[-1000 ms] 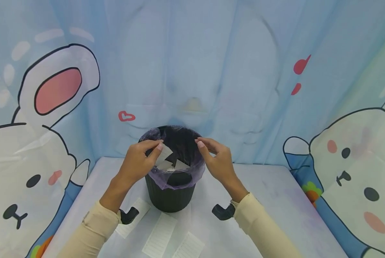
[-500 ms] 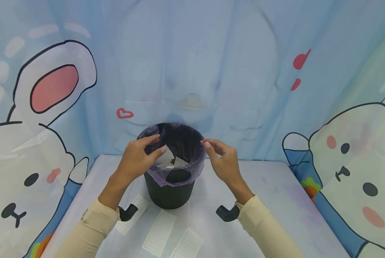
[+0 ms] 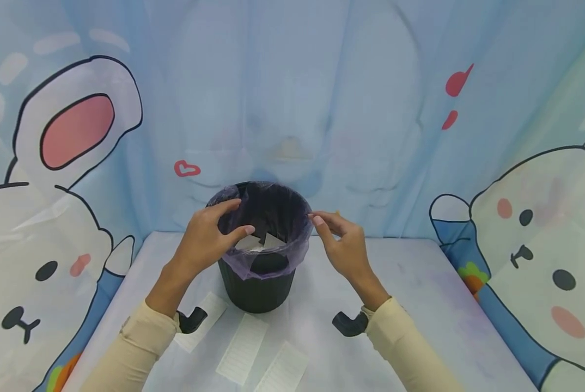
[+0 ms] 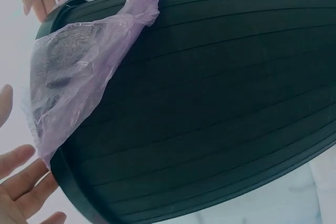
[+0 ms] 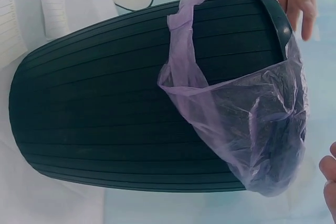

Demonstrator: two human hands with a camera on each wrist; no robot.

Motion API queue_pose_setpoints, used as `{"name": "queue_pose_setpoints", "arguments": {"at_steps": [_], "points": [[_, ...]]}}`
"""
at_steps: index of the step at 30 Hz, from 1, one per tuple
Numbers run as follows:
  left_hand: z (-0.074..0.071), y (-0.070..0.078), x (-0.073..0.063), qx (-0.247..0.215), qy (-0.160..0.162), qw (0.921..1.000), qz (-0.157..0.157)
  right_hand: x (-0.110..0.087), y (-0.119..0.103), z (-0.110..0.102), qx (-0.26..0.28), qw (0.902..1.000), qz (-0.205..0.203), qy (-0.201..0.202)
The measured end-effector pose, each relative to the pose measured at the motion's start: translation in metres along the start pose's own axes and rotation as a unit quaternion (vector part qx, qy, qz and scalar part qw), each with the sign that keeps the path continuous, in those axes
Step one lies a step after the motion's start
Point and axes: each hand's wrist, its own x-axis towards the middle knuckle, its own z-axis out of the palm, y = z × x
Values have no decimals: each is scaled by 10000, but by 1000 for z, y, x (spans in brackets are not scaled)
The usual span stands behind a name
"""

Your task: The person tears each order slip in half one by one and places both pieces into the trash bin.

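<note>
Nearer than our left hand [image 3: 200,240], paper strips [image 3: 242,349] lie on the table [image 3: 417,275].
That hand is wide and free; our right hand [image 3: 343,245] is narrow, whether holding, we cannot tell. Between them stands the dark bin [image 3: 257,295], paper pieces [image 3: 248,244] inside its purple liner [image 3: 294,256]; beyond hangs a blue curtain [image 3: 292,81].

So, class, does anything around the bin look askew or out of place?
Yes: the purple liner sits unevenly on the dark bin. It hangs over the outside in places, while both wrist views show stretches of bare rim. Three paper strips also lie at angles in front. I see no damage.
</note>
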Motion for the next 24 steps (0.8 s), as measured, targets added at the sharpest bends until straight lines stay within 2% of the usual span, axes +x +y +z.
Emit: {"name": "queue_pose_setpoints", "arguments": {"at_steps": [5,9,17,21,24], "points": [[-9,0,-8,195,-66,9997,147,-8,2,-1,-95,9999,77,-121],[-19,0,-15,418,-84,9989,194,-18,1,-3,-273,9986,107,-431],[-32,-6,-40,805,-148,9966,1,-52,12,-1,-660,9914,-60,-1128],[-35,-9,-55,901,-179,9958,41,-75,20,6,-890,9841,-115,-1530],[-36,-12,-67,964,-247,9950,21,-93,28,14,-1163,9727,-22,-2007]]}}
